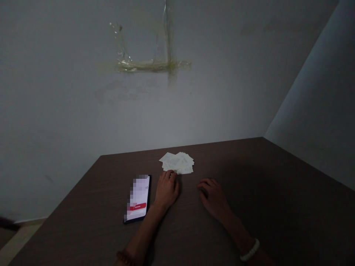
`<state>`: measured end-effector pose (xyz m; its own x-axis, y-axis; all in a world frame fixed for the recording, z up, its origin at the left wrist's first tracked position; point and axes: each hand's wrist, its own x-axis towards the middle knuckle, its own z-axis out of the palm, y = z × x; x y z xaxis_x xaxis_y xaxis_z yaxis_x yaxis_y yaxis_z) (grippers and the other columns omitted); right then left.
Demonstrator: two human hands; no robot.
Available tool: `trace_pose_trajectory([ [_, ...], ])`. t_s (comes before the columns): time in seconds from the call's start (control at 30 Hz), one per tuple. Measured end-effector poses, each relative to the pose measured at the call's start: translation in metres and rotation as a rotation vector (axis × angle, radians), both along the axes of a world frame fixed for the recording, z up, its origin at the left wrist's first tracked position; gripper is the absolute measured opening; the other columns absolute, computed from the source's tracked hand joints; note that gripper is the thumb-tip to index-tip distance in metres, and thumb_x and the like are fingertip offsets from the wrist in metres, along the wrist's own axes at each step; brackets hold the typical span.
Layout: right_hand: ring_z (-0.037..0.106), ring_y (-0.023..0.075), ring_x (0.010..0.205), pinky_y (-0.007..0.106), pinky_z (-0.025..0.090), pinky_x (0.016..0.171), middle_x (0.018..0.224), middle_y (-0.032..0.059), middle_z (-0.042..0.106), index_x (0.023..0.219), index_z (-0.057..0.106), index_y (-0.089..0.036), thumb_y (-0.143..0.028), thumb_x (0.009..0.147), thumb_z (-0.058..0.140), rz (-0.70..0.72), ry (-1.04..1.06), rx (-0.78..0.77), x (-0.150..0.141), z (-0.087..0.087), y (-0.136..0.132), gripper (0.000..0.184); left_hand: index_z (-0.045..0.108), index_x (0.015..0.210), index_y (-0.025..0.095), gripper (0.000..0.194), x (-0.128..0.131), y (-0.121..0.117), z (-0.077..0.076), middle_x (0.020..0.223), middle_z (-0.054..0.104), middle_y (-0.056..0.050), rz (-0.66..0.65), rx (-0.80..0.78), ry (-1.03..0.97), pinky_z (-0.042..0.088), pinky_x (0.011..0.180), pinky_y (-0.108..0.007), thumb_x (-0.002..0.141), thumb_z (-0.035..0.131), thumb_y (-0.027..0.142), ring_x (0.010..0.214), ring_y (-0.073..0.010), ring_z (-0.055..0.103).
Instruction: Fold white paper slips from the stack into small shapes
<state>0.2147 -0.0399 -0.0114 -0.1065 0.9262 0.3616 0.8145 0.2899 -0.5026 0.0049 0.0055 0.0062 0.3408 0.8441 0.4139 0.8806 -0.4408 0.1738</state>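
A loose pile of white paper slips (177, 162) lies on the brown table, its sheets overlapping at odd angles. My left hand (166, 189) rests just in front of it, palm down, with the fingertips at the pile's near edge. Whether they press on the paper I cannot tell. To the right, apart from the slips, my right hand (213, 197) lies on the tabletop with loosely bent fingers and the thumb held away from them. Neither hand appears to hold anything. Left of my left hand is a phone (140, 199) with a lit screen, partly pixelated.
The dark brown table (91, 236) meets a grey wall (222, 92) along its far edge. Crinkled clear tape (144, 67) sticks to that wall above the slips. Another wall surface (318, 122) rises along the table's right side. Floor shows at the lower left.
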Motion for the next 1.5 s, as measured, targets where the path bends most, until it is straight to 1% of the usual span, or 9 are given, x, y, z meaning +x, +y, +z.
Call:
trace_pose_trajectory([
  [0.23,0.053,0.0219,0.100,0.035,0.039,0.091,0.102,0.0047,0.063,0.089,0.067,-0.022,-0.011,0.078,0.055,0.001,0.017,0.007,0.002,0.000,0.001,0.019,0.050,0.119,0.010,0.034,0.015,0.030,0.009,0.134,0.047,-0.019,0.130,0.039,0.049,0.037,0.101,-0.045,0.089,0.047,0.024,0.123,-0.0326,0.043],
  [0.33,0.053,0.0223,0.100,0.036,0.039,0.091,0.103,0.0047,0.063,0.089,0.066,-0.022,-0.012,0.079,0.055,-0.003,0.022,-0.003,0.003,0.001,0.001,0.019,0.048,0.122,0.007,0.037,0.020,0.043,0.010,0.139,0.044,-0.021,0.165,0.025,0.081,0.035,0.103,-0.046,0.092,0.042,0.028,0.128,-0.0330,0.039],
  [0.4,0.053,0.0226,0.101,0.036,0.039,0.090,0.103,0.0048,0.064,0.089,0.066,-0.022,-0.012,0.079,0.055,-0.004,0.025,-0.008,0.003,0.001,0.001,0.018,0.047,0.124,0.009,0.038,0.021,0.052,0.011,0.140,0.044,-0.019,0.177,0.009,0.103,0.034,0.105,-0.045,0.093,0.041,0.030,0.129,-0.0319,0.039],
  [0.63,0.054,0.0224,0.099,0.036,0.039,0.090,0.101,0.0053,0.064,0.088,0.066,-0.021,-0.013,0.080,0.054,0.006,0.030,-0.002,0.006,0.003,0.003,0.017,0.045,0.126,0.007,0.043,0.016,0.075,0.015,0.141,0.043,-0.022,0.221,-0.068,0.151,0.031,0.105,-0.045,0.094,0.039,0.035,0.130,-0.0321,0.039],
  [0.8,0.053,0.0231,0.100,0.037,0.039,0.091,0.101,0.0053,0.063,0.089,0.066,-0.022,-0.011,0.079,0.054,0.009,0.040,0.002,0.006,0.003,0.003,0.020,0.047,0.123,0.006,0.041,0.012,0.076,0.013,0.135,0.049,-0.023,0.216,-0.146,0.177,0.034,0.101,-0.045,0.094,0.039,0.034,0.125,-0.0326,0.046],
  [0.97,0.053,0.0228,0.099,0.037,0.040,0.091,0.101,0.0050,0.063,0.089,0.066,-0.022,-0.012,0.079,0.055,0.001,0.023,0.012,0.006,-0.002,0.005,0.018,0.053,0.116,0.009,0.038,0.010,0.072,0.008,0.122,0.059,-0.020,0.196,-0.179,0.183,0.038,0.097,-0.043,0.095,0.037,0.037,0.115,-0.0317,0.053],
  [1.17,0.054,0.0231,0.098,0.037,0.040,0.090,0.100,0.0057,0.063,0.088,0.066,-0.022,-0.011,0.079,0.054,0.010,0.039,0.013,0.006,0.002,0.005,0.019,0.058,0.110,0.011,0.035,0.011,0.067,0.010,0.118,0.061,-0.019,0.186,-0.177,0.189,0.037,0.098,-0.043,0.093,0.041,0.036,0.112,-0.0309,0.055],
  [1.3,0.054,0.0230,0.098,0.037,0.040,0.090,0.100,0.0054,0.064,0.088,0.067,-0.021,-0.011,0.078,0.055,0.007,0.046,0.007,0.005,0.005,0.004,0.018,0.059,0.107,0.010,0.039,0.011,0.063,0.013,0.115,0.062,-0.018,0.177,-0.168,0.189,0.038,0.096,-0.041,0.093,0.040,0.042,0.110,-0.0304,0.055],
  [1.5,0.054,0.0224,0.098,0.037,0.040,0.090,0.100,0.0049,0.064,0.087,0.066,-0.022,-0.011,0.079,0.055,0.007,0.043,0.014,0.005,0.003,0.005,0.018,0.060,0.105,0.010,0.037,0.011,0.061,0.013,0.113,0.062,-0.018,0.170,-0.162,0.180,0.039,0.094,-0.041,0.090,0.046,0.041,0.108,-0.0311,0.056],
])
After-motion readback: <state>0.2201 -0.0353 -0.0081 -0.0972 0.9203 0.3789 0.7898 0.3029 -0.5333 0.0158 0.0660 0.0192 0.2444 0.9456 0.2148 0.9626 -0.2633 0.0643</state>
